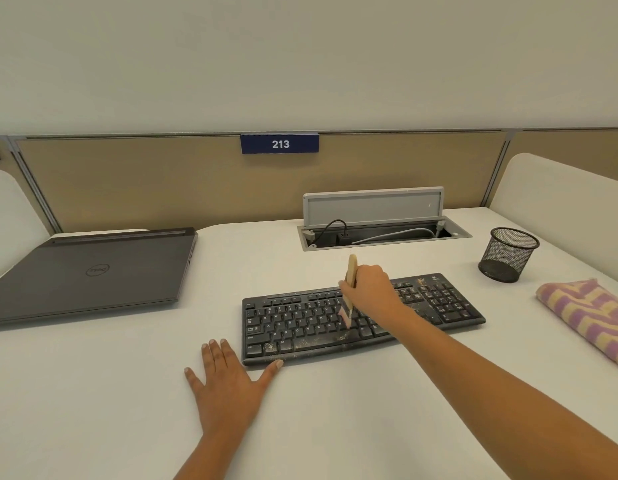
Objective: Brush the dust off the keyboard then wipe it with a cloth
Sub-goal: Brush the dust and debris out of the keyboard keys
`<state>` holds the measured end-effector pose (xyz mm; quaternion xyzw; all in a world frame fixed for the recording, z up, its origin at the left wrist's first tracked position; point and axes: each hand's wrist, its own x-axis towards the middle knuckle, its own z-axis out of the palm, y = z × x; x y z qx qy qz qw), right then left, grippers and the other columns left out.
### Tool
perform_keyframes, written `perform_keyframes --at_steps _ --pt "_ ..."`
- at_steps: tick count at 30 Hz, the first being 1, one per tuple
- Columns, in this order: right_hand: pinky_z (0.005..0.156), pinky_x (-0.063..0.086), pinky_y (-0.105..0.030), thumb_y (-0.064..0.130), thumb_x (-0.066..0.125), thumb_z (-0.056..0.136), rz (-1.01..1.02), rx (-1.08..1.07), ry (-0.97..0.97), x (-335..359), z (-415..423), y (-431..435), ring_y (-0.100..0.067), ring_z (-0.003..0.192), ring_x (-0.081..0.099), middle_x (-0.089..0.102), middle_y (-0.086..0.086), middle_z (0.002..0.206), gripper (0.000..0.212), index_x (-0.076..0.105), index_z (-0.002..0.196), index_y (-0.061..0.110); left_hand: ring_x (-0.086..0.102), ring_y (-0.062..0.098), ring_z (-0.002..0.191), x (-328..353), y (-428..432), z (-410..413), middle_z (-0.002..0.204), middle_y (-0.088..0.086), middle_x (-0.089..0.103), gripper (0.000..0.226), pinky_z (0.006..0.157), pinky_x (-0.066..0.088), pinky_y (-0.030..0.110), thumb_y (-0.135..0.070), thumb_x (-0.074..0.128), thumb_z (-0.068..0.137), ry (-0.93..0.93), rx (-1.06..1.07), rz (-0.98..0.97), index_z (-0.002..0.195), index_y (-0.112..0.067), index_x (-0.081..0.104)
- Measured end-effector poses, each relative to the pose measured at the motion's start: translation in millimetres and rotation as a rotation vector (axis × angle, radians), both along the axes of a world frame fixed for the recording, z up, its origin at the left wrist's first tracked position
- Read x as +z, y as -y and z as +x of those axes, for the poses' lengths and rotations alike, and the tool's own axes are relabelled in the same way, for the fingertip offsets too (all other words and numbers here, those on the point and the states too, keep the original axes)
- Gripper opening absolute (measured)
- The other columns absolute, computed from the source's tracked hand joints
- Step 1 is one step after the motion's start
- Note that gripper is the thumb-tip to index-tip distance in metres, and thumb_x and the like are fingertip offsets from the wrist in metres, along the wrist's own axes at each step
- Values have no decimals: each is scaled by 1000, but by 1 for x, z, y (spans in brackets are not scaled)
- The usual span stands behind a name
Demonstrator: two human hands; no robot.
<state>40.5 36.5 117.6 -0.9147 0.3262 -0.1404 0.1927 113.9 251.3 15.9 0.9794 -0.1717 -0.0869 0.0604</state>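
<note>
Brushing stage. The keyboard (pixel 300 327) lies about mid-table, its long side parallel to the near edge of the table (pixel 92 410). The right hand (pixel 369 289) grasps the wooden handle of the brush (pixel 351 271), holding it nearly upright with the bristles down on the middle letter rows. The left hand (pixel 227 379) rests flat and released on the table, fingers straight, its thumb tip at the front left corner of the keyboard. Pale dust (pixel 321 342) shows along the space-bar row and on the keys at the right end, so the brushing appears incomplete.

To do this step well, the strokes are best kept short and in one direction, row by row, driving the grit towards one edge of the keyboard rather than back into the gaps. Light pressure should let the bristles reach between the keys. The left thumb can brace the casing against sliding.

The striped cloth (pixel 588 317) waits folded by the right edge of the table, for wiping afterwards. A closed laptop (pixel 89 271) lies towards the far left corner, and a mesh cup (pixel 508 254) stands towards the far right.
</note>
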Motion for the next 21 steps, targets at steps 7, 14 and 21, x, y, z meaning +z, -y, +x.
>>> perform_keyframes --at_steps 7,14,21 --pt "61 45 -21 22 49 96 4 37 -152 4 -1 -4 -18 75 54 56 -11 85 30 61 107 -3 -7 21 147 0 0 0 160 9 1 152 116 3 51 -83 -42 27 -2 -2 4 152 -7 0" --pt "71 57 -27 14 53 94 182 59 -237 26 14 -4 -30 86 71 67 -19 101 20 55 109 0 -8 21 147 0 0 0 160 8 -1 150 116 1 51 -84 -39 28 -7 -6 -11 152 -7 -2" --pt "81 54 -30 18 53 93 83 -8 -146 22 20 -2 -28 91 68 60 -13 90 25 60 107 -1 -8 21 147 0 0 1 160 9 0 151 116 2 51 -84 -40 28 -7 -7 -14 152 -7 -1"
